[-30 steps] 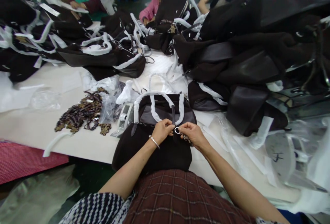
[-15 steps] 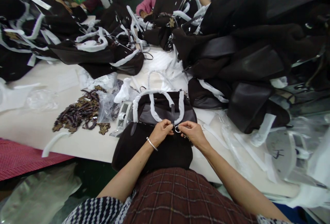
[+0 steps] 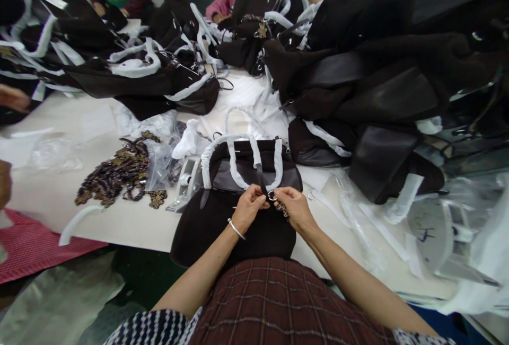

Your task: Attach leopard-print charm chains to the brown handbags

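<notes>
A dark brown handbag [image 3: 234, 228] lies at the table's near edge, its handles [image 3: 234, 157] wrapped in white foam. My left hand [image 3: 249, 208], a thin bracelet on the wrist, pinches a small silver ring [image 3: 272, 196] on the bag's dark strap. My right hand [image 3: 292, 208] pinches the same ring from the right, and a patterned beaded charm [image 3: 283, 210] hangs under its fingers. Both hands are closed and nearly touch over the bag's middle.
A pile of beaded charms [image 3: 117, 170] and clear plastic bags [image 3: 163, 162] lie left of the bag, with a tape dispenser [image 3: 185, 183] beside it. Heaps of dark bags [image 3: 377, 85] fill the back and right. Other people sit at the far side; someone's hand [image 3: 11, 98] shows at left.
The view has tilted slightly and my hands sit a little lower and closer together on the ring. A person's hand has come into view at the left edge.
</notes>
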`<move>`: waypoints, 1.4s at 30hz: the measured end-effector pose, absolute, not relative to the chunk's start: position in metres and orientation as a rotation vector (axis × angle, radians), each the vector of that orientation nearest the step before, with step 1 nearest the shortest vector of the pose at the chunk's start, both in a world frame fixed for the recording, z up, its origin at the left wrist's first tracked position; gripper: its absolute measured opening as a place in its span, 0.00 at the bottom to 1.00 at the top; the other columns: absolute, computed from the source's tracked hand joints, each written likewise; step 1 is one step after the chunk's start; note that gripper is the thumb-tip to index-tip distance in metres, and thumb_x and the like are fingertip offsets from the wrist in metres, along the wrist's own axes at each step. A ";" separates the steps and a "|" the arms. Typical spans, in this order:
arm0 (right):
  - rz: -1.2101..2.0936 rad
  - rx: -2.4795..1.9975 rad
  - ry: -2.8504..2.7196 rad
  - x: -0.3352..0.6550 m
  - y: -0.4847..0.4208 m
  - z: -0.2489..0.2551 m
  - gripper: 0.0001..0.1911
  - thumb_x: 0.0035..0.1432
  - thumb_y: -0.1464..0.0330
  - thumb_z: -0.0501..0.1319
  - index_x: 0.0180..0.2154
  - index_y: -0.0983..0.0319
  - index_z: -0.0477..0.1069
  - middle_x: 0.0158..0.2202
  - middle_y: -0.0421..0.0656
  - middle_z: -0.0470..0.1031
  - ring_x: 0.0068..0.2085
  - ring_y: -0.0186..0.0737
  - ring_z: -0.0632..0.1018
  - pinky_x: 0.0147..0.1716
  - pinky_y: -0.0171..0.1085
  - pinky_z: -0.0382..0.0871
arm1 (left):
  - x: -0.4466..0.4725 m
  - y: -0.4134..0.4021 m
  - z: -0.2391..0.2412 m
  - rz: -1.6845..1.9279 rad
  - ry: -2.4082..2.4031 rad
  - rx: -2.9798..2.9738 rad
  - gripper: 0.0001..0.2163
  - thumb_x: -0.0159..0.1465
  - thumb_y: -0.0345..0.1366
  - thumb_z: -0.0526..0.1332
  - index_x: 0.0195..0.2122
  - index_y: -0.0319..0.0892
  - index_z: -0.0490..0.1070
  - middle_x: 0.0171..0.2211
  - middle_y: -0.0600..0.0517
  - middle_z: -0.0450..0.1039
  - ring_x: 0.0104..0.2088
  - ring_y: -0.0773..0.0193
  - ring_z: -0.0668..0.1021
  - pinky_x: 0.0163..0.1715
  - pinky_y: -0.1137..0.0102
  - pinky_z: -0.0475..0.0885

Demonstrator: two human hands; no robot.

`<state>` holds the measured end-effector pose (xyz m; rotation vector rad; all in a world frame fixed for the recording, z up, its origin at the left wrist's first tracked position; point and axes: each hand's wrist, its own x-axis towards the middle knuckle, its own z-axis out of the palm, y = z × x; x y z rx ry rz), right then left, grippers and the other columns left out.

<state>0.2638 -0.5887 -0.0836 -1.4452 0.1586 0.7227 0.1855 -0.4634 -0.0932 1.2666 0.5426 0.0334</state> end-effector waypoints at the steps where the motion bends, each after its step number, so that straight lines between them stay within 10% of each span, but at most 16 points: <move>1: 0.660 -1.423 0.203 0.259 -0.587 -0.084 0.15 0.44 0.60 0.70 0.30 0.63 0.72 0.25 0.39 0.75 0.23 0.31 0.74 0.23 0.30 0.68 | 0.186 -0.465 -0.093 0.038 0.544 1.278 0.12 0.59 0.41 0.63 0.36 0.40 0.64 0.32 0.55 0.69 0.30 0.70 0.76 0.37 0.69 0.77; 14: 1.110 -1.328 0.153 0.225 -0.640 -0.045 0.17 0.49 0.60 0.68 0.37 0.61 0.67 0.32 0.41 0.76 0.30 0.36 0.80 0.31 0.35 0.75 | 0.166 -0.478 -0.085 -0.101 0.693 1.437 0.12 0.60 0.44 0.59 0.29 0.39 0.66 0.25 0.53 0.71 0.25 0.67 0.77 0.27 0.71 0.76; 20: 0.805 -2.219 -0.916 0.201 -0.621 -0.041 0.16 0.54 0.69 0.61 0.47 0.63 0.68 0.40 0.50 0.78 0.39 0.49 0.80 0.39 0.44 0.71 | 0.167 -0.458 -0.081 0.021 0.724 1.609 0.15 0.60 0.49 0.58 0.35 0.40 0.67 0.28 0.54 0.72 0.26 0.67 0.76 0.24 0.74 0.71; 25: 0.661 -2.199 -1.719 0.187 -0.599 -0.037 0.09 0.59 0.70 0.56 0.35 0.65 0.74 0.34 0.50 0.79 0.36 0.50 0.79 0.37 0.44 0.69 | 0.183 -0.442 -0.084 -0.144 0.611 1.858 0.18 0.54 0.45 0.64 0.41 0.40 0.67 0.22 0.56 0.71 0.23 0.65 0.74 0.25 0.72 0.68; 32: 0.501 -2.127 -0.936 0.229 -0.683 -0.050 0.09 0.61 0.65 0.58 0.35 0.59 0.76 0.34 0.40 0.79 0.36 0.36 0.77 0.37 0.33 0.66 | 0.171 -0.444 -0.092 -0.167 0.506 2.250 0.18 0.57 0.40 0.60 0.49 0.47 0.65 0.29 0.57 0.75 0.29 0.62 0.78 0.33 0.70 0.69; 42: 0.283 -2.686 0.058 0.300 -0.837 -0.130 0.13 0.51 0.68 0.64 0.40 0.64 0.72 0.46 0.55 0.73 0.52 0.54 0.70 0.50 0.45 0.59 | 0.154 -0.476 -0.057 0.389 0.333 2.274 0.13 0.65 0.37 0.54 0.50 0.44 0.65 0.44 0.47 0.72 0.44 0.59 0.76 0.50 0.64 0.69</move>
